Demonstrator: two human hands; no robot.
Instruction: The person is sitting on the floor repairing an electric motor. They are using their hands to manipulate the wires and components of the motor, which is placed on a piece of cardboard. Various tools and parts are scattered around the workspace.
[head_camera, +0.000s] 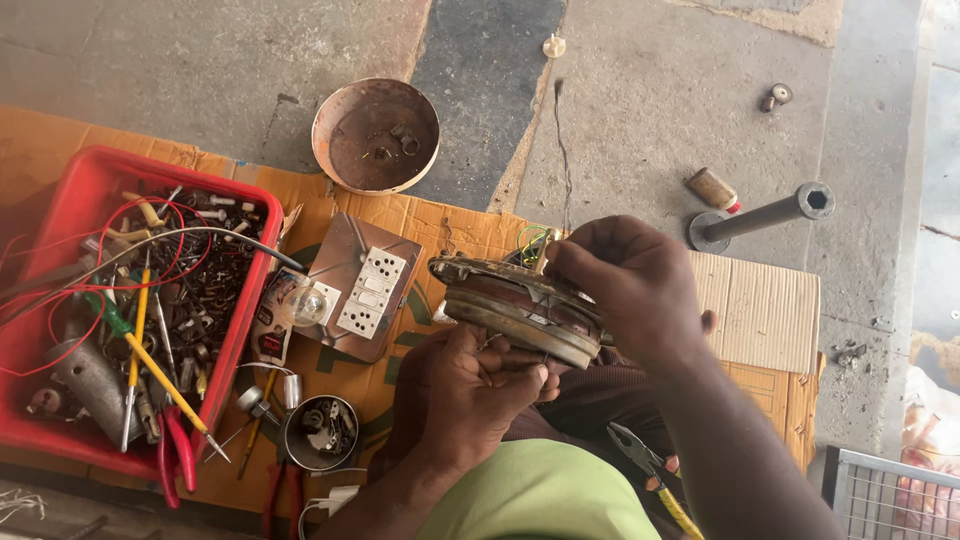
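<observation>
Two hands: both clamped on one round metal motor disc (520, 308), held above the cardboard sheet (760, 310).
Cardboard: front edge near the knees; bare room to the right of the disc.
Red tray (60, 200): well to the left, full of tools and wires.
Left hand (470, 390): fingers curled under the disc's lower rim.
Right hand (630, 285): closed over the disc's top right edge.
Pliers (650, 470): on the lap, below the right arm.

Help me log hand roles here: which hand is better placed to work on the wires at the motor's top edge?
Probably the right hand: its fingers already rest on the round motor's upper rim beside the green wires. The left hand is underneath, supporting the motor.
</observation>
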